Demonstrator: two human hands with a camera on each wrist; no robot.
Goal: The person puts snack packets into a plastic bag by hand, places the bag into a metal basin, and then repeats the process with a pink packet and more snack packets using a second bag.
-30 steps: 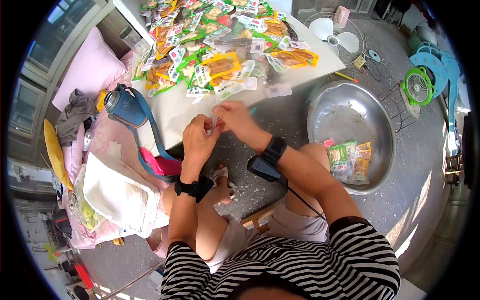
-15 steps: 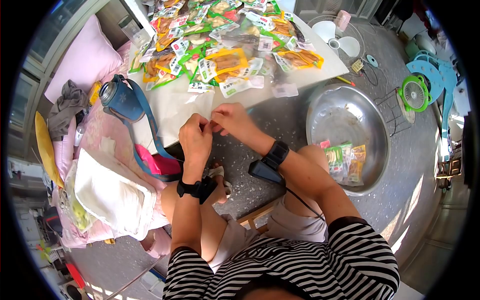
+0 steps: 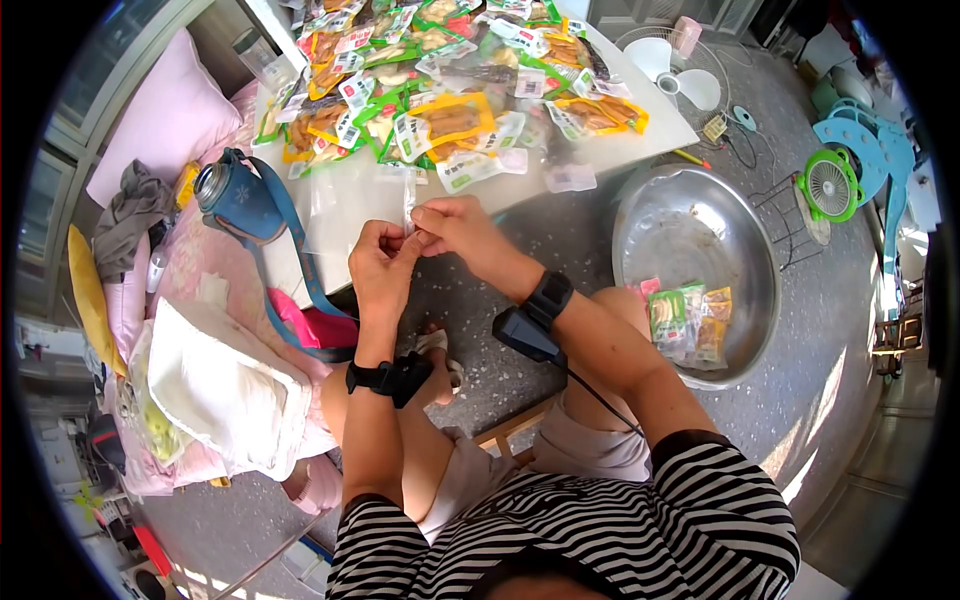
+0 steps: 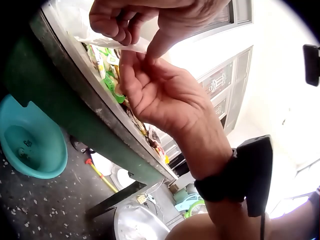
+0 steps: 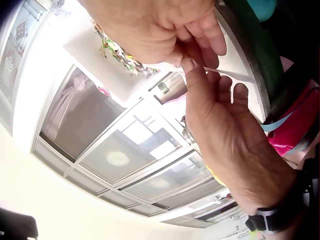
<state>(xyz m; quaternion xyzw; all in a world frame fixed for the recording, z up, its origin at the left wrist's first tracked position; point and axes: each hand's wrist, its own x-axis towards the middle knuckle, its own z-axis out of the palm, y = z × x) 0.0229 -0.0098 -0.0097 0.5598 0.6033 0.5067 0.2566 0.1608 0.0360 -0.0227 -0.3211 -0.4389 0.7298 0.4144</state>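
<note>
A clear plastic bag (image 3: 345,200) lies flat over the near-left part of the white tabletop (image 3: 655,125). Its narrow gathered edge is pinched by my left hand (image 3: 380,272) and, close beside it, by my right hand (image 3: 465,236), fingertips nearly meeting. The left wrist view has the left hand (image 4: 182,17) above and the right hand (image 4: 167,100) below, with the thin film (image 4: 117,44) between them. In the right wrist view, the right hand (image 5: 150,30) and left hand (image 5: 225,132) meet at the strip (image 5: 227,74). Colourful sealed food packets (image 3: 450,122) are heaped behind the bag.
Right of my knees stands a metal basin (image 3: 745,320) holding several packets (image 3: 690,318). A blue strapped bottle (image 3: 235,200) and a white padded cloth (image 3: 215,390) are at the left. A fan (image 3: 695,88) stands beyond the table.
Both hands have moved slightly left since the first frame. The clear bag, first bunched at the fingers, now spreads flatter to the left across the table.
</note>
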